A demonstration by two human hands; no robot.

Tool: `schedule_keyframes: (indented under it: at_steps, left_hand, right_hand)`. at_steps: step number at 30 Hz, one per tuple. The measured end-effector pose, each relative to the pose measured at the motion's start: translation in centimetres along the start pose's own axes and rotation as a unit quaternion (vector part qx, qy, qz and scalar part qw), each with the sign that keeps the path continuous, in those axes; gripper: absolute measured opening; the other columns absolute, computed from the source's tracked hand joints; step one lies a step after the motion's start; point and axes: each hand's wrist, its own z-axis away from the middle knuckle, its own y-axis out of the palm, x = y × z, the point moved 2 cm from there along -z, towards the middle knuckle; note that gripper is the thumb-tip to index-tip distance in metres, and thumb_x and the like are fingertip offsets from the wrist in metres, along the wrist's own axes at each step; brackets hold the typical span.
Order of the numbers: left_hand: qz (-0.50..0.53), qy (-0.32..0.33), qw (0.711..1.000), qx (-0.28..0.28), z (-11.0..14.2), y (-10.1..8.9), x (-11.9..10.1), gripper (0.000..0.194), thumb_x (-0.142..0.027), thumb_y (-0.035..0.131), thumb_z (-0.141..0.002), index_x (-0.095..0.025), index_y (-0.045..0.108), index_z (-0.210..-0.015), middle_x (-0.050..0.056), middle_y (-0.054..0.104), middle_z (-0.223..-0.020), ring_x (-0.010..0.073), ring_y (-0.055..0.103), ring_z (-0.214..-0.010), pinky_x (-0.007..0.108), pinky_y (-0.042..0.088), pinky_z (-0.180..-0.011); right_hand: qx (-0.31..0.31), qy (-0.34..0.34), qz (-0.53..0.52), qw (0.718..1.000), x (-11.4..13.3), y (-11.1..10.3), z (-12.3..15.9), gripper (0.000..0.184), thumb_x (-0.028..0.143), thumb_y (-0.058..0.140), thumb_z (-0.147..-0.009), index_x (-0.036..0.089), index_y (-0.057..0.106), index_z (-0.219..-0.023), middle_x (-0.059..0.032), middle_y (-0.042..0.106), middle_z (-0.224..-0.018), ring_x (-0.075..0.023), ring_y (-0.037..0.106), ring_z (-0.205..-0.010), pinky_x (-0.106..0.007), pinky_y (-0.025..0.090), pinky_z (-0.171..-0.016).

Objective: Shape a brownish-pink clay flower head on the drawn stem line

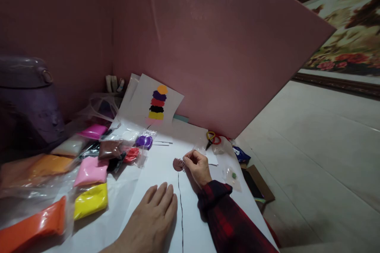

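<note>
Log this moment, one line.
left hand: palm-down on white paper; right hand: fingers pinched at brown disc; yellow packet: left of left hand

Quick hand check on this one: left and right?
Left hand: open, palm down on the white paper.
Right hand: closed in a pinch at the edge of the brown disc; whether it holds anything cannot be told.

Single head-worn view taken from above, angled forward and down, left hand (157,214) and right hand (198,165) framed close, pink panel (204,51) faced beyond.

Flat left hand (156,210) — pinched right hand (198,166)
</note>
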Motion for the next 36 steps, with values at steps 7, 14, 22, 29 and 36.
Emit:
schedule_keyframes:
  at_steps: [7,14,22,29,36]
  left_hand:
    - [-0.007,0.001,1.000,-0.021,-0.01,0.32,0.02,0.058,-0.016,0.047,-0.079,-0.012,0.048,-0.137,0.018,0.044,-0.145,0.0338,0.039,-0.134,0.052,0.030,-0.109]
    - [0.005,0.002,1.000,-0.013,0.00,0.16,0.02,0.056,-0.023,0.047,-0.082,-0.010,0.048,-0.137,0.020,0.042,-0.146,0.0360,0.038,-0.134,0.054,0.031,-0.108]
    - [0.014,0.003,1.000,0.002,-0.03,-0.17,-0.01,0.062,-0.020,0.048,-0.077,-0.009,0.046,-0.138,0.021,0.040,-0.147,0.0360,0.037,-0.135,0.055,0.030,-0.109]
    - [0.009,0.009,1.000,-0.015,0.00,0.41,0.20,0.061,-0.026,0.048,-0.079,-0.008,0.047,-0.137,0.022,0.042,-0.146,0.0371,0.038,-0.134,0.055,0.030,-0.109]
    - [-0.005,0.001,1.000,-0.025,-0.01,0.12,-0.02,0.056,-0.022,0.047,-0.082,-0.012,0.049,-0.136,0.019,0.045,-0.145,0.0338,0.040,-0.133,0.051,0.030,-0.109]
  right_hand:
    - [0.008,0.006,0.001,1.000,0.20,0.10,0.09,0.011,0.023,0.059,-0.070,0.018,0.057,-0.060,0.0031,0.054,-0.055,-0.0115,0.047,-0.052,-0.024,0.040,-0.053]
    - [0.019,0.000,0.013,1.000,0.13,0.06,0.10,0.011,0.022,0.059,-0.070,0.017,0.057,-0.059,0.0030,0.053,-0.055,-0.0115,0.047,-0.053,-0.025,0.039,-0.053]
    - [0.012,0.002,0.025,1.000,-0.07,0.05,0.01,0.012,0.021,0.059,-0.068,0.018,0.056,-0.057,0.0041,0.050,-0.052,-0.0109,0.043,-0.050,-0.024,0.035,-0.050]
    - [0.014,0.003,0.041,0.999,-0.10,0.10,0.03,0.011,0.020,0.058,-0.067,0.018,0.056,-0.056,0.0037,0.050,-0.052,-0.0113,0.043,-0.051,-0.024,0.035,-0.051]
    - [0.020,-0.002,0.046,0.999,-0.39,0.07,-0.02,0.012,0.021,0.058,-0.069,0.017,0.058,-0.058,0.0022,0.054,-0.054,-0.0123,0.047,-0.052,-0.025,0.038,-0.053]
